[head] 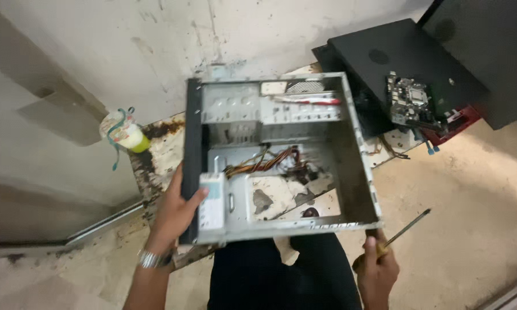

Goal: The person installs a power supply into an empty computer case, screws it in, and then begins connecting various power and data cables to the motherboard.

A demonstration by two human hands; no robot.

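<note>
- The floor (476, 189) was the largest thing I saw, pale and stained, spreading out under and to the right of both hands.
- The computer case (281, 155) came next: open, grey metal, side panel off, held up above my lap between the two hands, with its black front edge toward the left hand.
- Beyond the case, further from the right hand, a black panel (407, 57) lay flat, with a bare circuit board (410, 100) resting on it.
- Inside the case, just past the left hand's thumb, a loose bundle of coloured wires (270, 162) lay on the case floor.
- Well out from the left hand sat a small yellow-capped container (123, 133) near the wall.
- My left hand (175, 209) was clamped on the case's front edge, thumb over a pale drive face.
- My right hand (378, 270) was closed around a screwdriver (399, 232), the shaft pointing away up to the right, while propping the case's near corner.
- I judged the step to be turning the stripped case for inspection; any next move would call for steadying it first so the screwdriver hand was freed.
</note>
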